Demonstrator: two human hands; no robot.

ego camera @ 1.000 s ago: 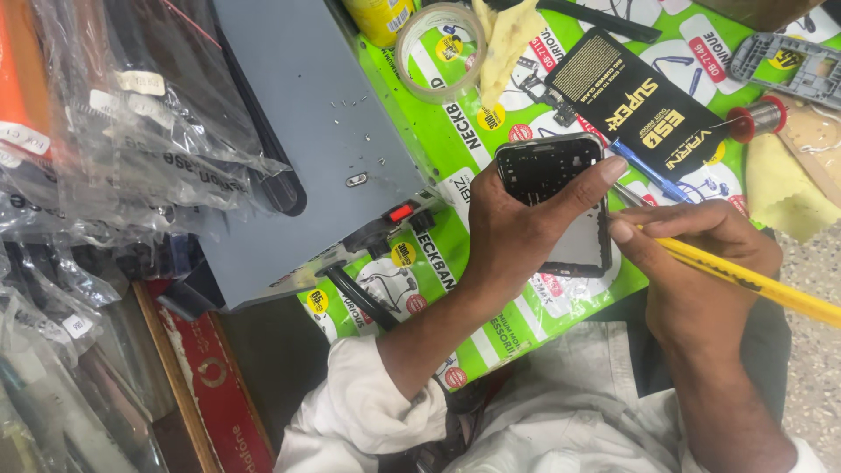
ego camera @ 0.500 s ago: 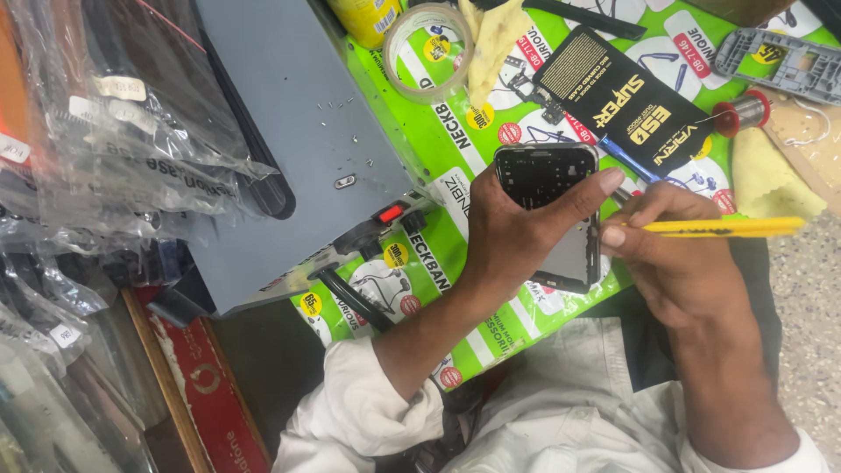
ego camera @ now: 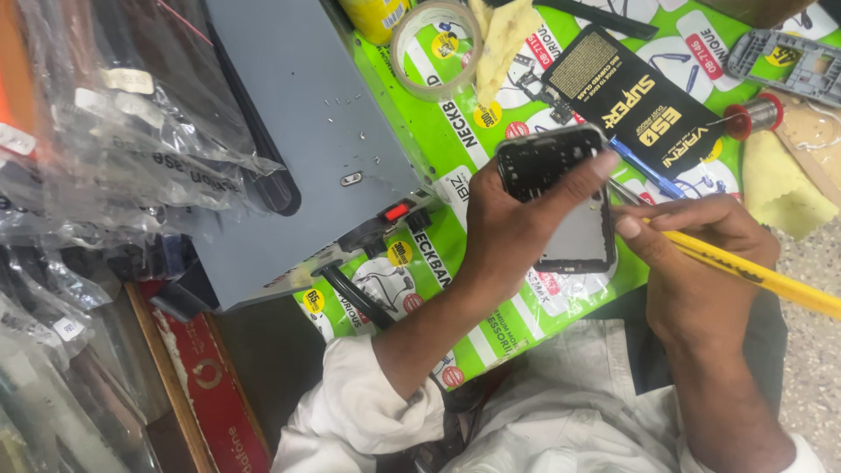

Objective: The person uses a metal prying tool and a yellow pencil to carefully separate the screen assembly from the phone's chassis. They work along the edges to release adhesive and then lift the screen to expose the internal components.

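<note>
Green printed sheeting (ego camera: 517,307) covers the bench, with a grey metal machine (ego camera: 307,149) at its left edge and bagged stock (ego camera: 105,175) beyond that. From the head camera, my left hand (ego camera: 508,236) is clenched around an opened phone frame (ego camera: 569,193), thumb pressed over its top edge, holding it just above the sheeting. My right hand (ego camera: 701,263) pinches a yellow-handled tool (ego camera: 753,273), its tip at the frame's right side. A tape roll (ego camera: 435,37) and a black packet (ego camera: 644,105) lie farther back.
</note>
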